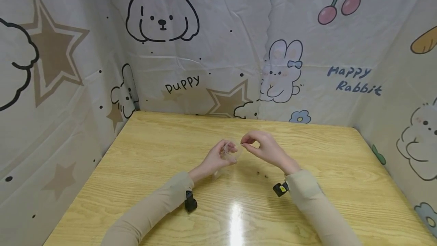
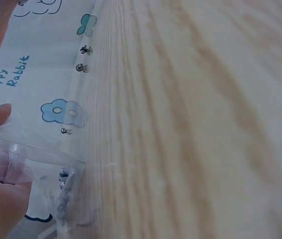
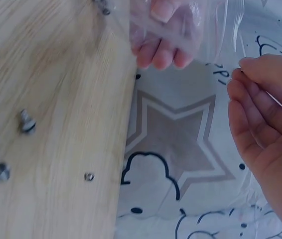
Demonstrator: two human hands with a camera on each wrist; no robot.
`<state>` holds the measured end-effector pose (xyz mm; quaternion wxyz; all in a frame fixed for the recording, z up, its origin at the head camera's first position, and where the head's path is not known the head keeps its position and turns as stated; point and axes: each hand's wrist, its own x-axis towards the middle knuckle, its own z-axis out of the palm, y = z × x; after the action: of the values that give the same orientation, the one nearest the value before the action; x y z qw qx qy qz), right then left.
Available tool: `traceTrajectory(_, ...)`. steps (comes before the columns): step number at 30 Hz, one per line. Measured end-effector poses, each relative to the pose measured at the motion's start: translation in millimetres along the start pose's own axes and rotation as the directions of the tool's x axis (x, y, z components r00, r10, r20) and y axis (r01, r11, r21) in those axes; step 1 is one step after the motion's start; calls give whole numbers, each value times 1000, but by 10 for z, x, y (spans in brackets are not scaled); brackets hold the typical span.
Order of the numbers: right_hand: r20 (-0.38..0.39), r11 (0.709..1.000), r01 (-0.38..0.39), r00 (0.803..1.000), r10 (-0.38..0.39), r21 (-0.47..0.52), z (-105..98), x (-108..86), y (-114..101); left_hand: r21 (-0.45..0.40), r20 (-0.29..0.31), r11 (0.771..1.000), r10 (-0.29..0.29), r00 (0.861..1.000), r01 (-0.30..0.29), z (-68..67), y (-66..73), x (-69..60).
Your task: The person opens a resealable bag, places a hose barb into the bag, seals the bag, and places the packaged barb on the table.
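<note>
My left hand [image 1: 222, 155] grips a clear plastic bag [image 1: 235, 148] above the middle of the table. Small metal screws [image 2: 64, 174] show through the bag's lower part in the left wrist view. Just right of the bag's mouth, my right hand [image 1: 264, 148] pinches a tiny dark piece between thumb and forefinger; its kind is too small to tell. On the tabletop below lie a screw [image 3: 27, 123], a second screw [image 3: 0, 173] and a smaller metal piece [image 3: 89, 176], apart from both hands.
The light wood table [image 1: 153, 143] reaches back to a printed cloth [image 1: 211, 56], which also hangs at both sides. Each sleeve carries a black wrist camera, the left one [image 1: 190, 202] and the right one [image 1: 280, 189] close above the table.
</note>
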<state>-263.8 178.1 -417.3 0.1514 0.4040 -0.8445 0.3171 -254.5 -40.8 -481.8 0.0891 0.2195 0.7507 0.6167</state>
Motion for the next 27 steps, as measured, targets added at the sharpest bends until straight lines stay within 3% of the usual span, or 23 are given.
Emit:
traceTrajectory(7, 18, 995, 99, 995, -99, 27, 46, 125, -91, -12, 1, 1000, -20, 1000, 20, -5, 19, -8)
traceTrajectory(12, 14, 995, 101, 995, -102, 24, 35, 158, -94, -6, -2, 1000, -19, 1000, 19, -6, 17, -5)
traceTrajectory(20, 16, 999, -33, 999, 32, 4, -49, 107, 80, -9, -3, 1000, -17, 1000, 17, -14, 9, 1)
traceTrajectory(27, 33, 986, -163, 986, 162, 22, -94, -5, 291, -28, -3, 999, -17, 1000, 17, -11, -3, 8)
